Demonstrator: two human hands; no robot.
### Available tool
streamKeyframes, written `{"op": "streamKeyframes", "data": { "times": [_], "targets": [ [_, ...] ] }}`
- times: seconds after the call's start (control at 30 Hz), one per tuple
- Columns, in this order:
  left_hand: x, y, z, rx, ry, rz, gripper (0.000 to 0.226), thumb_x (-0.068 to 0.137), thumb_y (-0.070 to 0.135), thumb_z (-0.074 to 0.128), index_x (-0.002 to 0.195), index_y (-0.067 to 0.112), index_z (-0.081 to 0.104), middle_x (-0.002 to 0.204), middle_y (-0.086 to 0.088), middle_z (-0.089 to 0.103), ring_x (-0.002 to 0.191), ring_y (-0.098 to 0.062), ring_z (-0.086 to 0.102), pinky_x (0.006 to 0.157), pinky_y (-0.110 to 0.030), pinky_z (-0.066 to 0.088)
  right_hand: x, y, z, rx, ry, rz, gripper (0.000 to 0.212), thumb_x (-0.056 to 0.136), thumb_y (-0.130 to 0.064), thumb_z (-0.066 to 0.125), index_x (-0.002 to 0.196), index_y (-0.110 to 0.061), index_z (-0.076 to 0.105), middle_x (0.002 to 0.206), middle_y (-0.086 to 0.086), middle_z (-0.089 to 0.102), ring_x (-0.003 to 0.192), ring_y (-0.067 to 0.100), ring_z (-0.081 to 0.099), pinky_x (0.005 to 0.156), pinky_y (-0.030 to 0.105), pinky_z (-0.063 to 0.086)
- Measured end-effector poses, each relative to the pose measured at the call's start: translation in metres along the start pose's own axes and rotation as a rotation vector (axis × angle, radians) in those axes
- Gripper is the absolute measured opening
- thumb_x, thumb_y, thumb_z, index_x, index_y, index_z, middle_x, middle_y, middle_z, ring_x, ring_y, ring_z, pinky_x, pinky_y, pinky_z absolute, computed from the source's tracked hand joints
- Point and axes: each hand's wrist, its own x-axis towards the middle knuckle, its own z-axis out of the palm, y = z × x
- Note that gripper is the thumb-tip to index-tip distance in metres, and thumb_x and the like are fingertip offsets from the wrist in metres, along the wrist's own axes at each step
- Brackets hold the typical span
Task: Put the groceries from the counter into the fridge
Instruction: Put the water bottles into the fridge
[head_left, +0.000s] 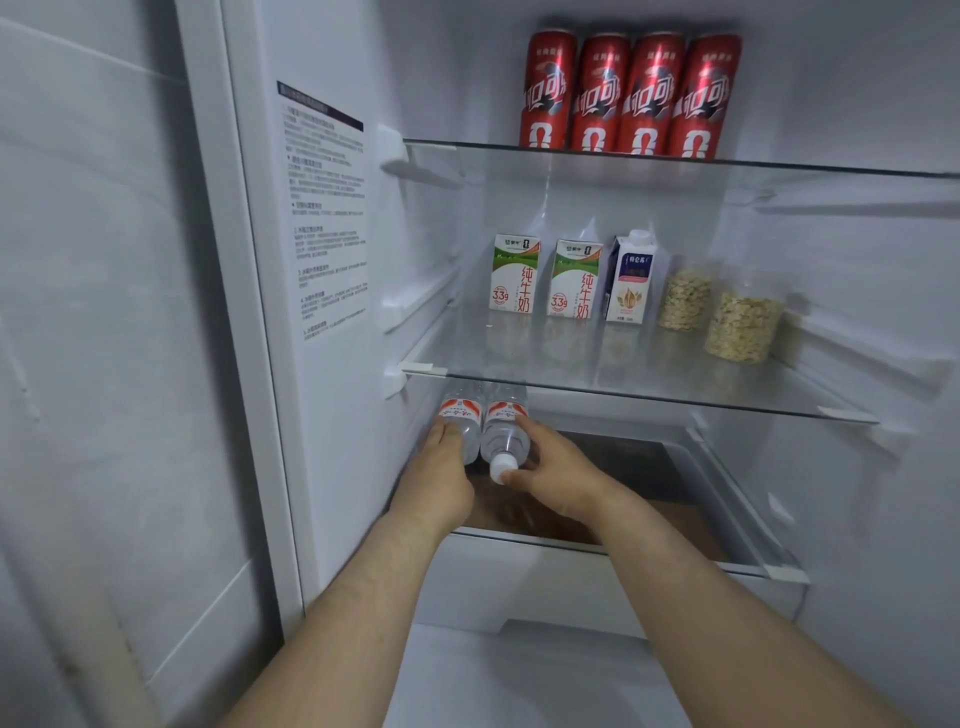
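Head camera is looking into an open fridge (332, 467), and we are reaching both bare arms onto its lowest glass shelf (675, 558). Two clear water bottles are lying there on their sides, pressed against each other at the left end of that shelf, close to the fridge's left wall. Each bottle's long axis is running front to back: the bases are pointing toward the rear, partly hidden behind the edge of the middle glass shelf (649, 400), and the necks are pointing out toward us.

Our left hand (441, 457) is curling over the near end of the left water bottle (465, 421), fingers wrapping its top, so its cap is hidden under our palm. Our right hand (550, 462) is gripping the right water bottle (504, 436) from its right side, fingers bending round the body while the thumb is touching the white cap (500, 470). Both bottles are lying ahead of our wrists, between the two hands, with red and white labels facing up.

On the middle shelf, two milk cartons (514, 275), an oat drink carton (631, 278) and two jars of oats (743, 325) are standing upright in a row. Four red cola cans (628, 93) are standing on the top glass shelf (675, 161). A printed instruction sticker (324, 208) is showing on the left inner wall.
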Motion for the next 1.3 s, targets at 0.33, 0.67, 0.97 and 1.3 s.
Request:
{"op": "streamKeyframes", "data": {
  "times": [0.33, 0.67, 0.97, 1.3],
  "targets": [
    [0.001, -0.001, 0.009, -0.457, 0.150, -0.124, 0.051, 0.098, -0.003, 0.040, 0.147, 0.014, 0.038, 0.149, -0.003, 0.040, 0.122, -0.005, 0.033, 0.100, -0.015, 0.018, 0.003, 0.003, 0.001, -0.063, -0.001, 0.003, 0.080, 0.087, -0.026, 0.073, 0.152, -0.033, 0.026, 0.156, -0.004, 0.034, 0.140, 0.019, 0.037, 0.115, 0.040, 0.031],
    [-0.010, 0.009, -0.004, -0.452, 0.130, -0.155, 0.046, 0.094, -0.003, 0.042, 0.135, 0.015, 0.050, 0.138, -0.003, 0.051, 0.131, -0.017, 0.044, 0.104, -0.019, 0.026, -0.011, -0.011, 0.002, -0.130, -0.035, 0.000, 0.083, 0.089, -0.037, 0.066, 0.155, -0.034, 0.016, 0.159, -0.008, 0.025, 0.146, 0.016, 0.026, 0.120, 0.039, 0.022],
    [-0.020, 0.030, -0.037, -0.270, 0.108, 0.010, 0.028, 0.097, 0.007, 0.046, 0.114, 0.028, 0.055, 0.106, 0.016, 0.046, 0.102, -0.008, 0.048, 0.070, 0.000, 0.030, -0.021, -0.020, -0.013, -0.131, 0.010, -0.022, 0.039, 0.091, -0.022, 0.065, 0.123, -0.039, 0.053, 0.129, -0.008, 0.052, 0.115, 0.008, 0.050, 0.099, 0.026, 0.038],
    [-0.045, 0.029, -0.047, -0.229, -0.056, 0.001, 0.049, 0.093, 0.021, 0.057, 0.140, 0.033, 0.048, 0.143, 0.009, 0.049, 0.130, -0.015, 0.047, 0.105, -0.025, 0.037, -0.049, -0.004, -0.041, -0.232, 0.123, 0.026, 0.054, 0.099, -0.015, 0.052, 0.150, -0.023, 0.036, 0.158, -0.004, 0.029, 0.143, 0.016, 0.031, 0.115, 0.030, 0.027]
  ]
}}
